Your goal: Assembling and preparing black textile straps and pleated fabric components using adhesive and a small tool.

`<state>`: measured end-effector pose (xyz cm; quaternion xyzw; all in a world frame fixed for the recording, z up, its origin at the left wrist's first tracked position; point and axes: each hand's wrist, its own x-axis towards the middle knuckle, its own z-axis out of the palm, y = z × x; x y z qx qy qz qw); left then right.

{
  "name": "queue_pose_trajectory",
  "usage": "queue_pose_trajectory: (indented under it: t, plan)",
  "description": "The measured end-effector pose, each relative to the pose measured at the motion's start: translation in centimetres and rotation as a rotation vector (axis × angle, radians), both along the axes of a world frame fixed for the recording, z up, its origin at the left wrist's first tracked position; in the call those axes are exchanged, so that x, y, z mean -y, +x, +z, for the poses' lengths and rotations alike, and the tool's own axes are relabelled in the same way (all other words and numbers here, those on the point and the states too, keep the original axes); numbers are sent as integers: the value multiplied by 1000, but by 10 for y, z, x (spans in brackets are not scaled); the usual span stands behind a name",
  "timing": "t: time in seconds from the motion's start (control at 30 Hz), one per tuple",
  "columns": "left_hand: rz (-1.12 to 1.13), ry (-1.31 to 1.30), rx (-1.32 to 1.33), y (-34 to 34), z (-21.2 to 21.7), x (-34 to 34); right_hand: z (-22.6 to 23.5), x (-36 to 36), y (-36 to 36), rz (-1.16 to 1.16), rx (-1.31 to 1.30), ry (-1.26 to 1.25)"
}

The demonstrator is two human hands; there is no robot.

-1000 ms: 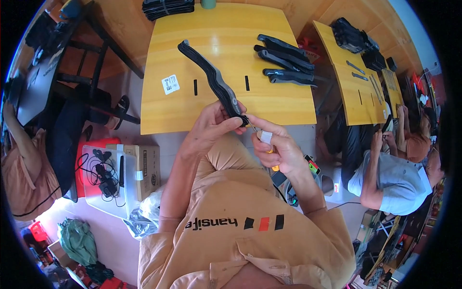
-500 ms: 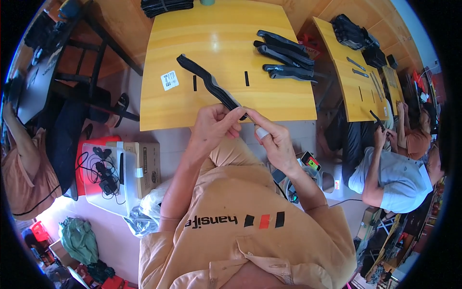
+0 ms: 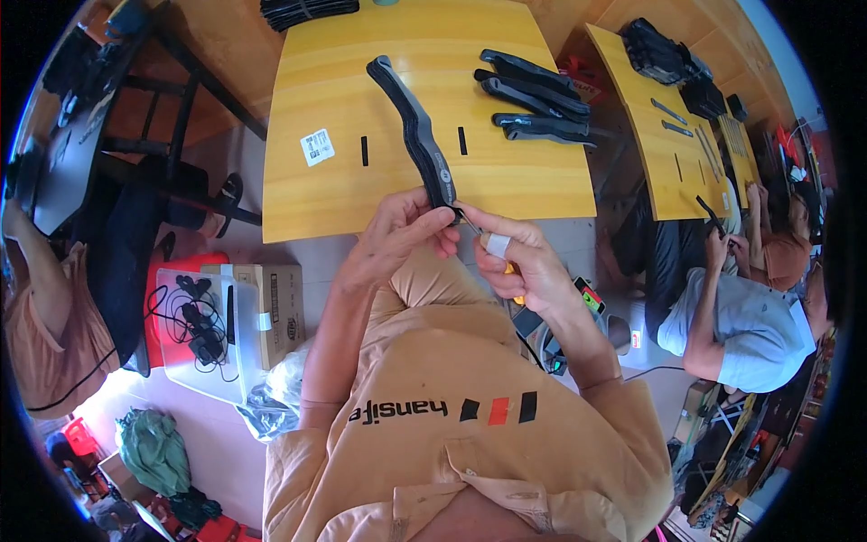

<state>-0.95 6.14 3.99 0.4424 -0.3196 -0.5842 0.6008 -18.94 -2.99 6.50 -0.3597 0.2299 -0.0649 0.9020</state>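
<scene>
A long, wavy bundle of black strips (image 3: 415, 131), with one grey printed side, stretches from my hands out over the wooden table (image 3: 343, 199). My left hand (image 3: 397, 237) is closed round its near end, thumb on top. My right hand (image 3: 535, 262) grips a small tool (image 3: 517, 299) with a yellow-orange handle and a thin metal shaft; its tip meets the near end of the bundle, close to my left thumb. Most of the tool's handle is hidden by my fingers. White tape (image 3: 496, 245) wraps a finger of my right hand.
Several similar black and grey bundles (image 3: 537, 99) lie at the table's right. A white label (image 3: 317, 147) is on its left, and a black stack (image 3: 307, 11) lies at the far edge. A clear bin with cables (image 3: 200, 339) stands lower left. Another person (image 3: 736, 312) works at the right.
The bundle has swung more upright and turned, so its grey printed side shows. My right hand has rolled, bringing the tool's yellow-orange handle into sight.
</scene>
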Motion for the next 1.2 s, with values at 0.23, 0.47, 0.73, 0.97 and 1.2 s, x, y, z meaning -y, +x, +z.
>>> queue_pose_trajectory:
  t: [0.23, 0.47, 0.73, 0.97, 1.2]
  plan:
    - [61, 24, 95, -9, 2, 5, -38, -7, 5, -222, 109, -1331]
    - [46, 74, 94, -11, 2, 3, -11, 3, 3, -185, -95, -425]
    - [82, 181, 184, -15, 12, 3, -10, 12, 16, -283, -20, -1248]
    - [-97, 253, 182, -11, 19, -14, 9, 17, 14, 219, -19, -1351]
    - [-314, 220, 40, -6, 13, -18, 16, 26, 12, 451, 90, -1172]
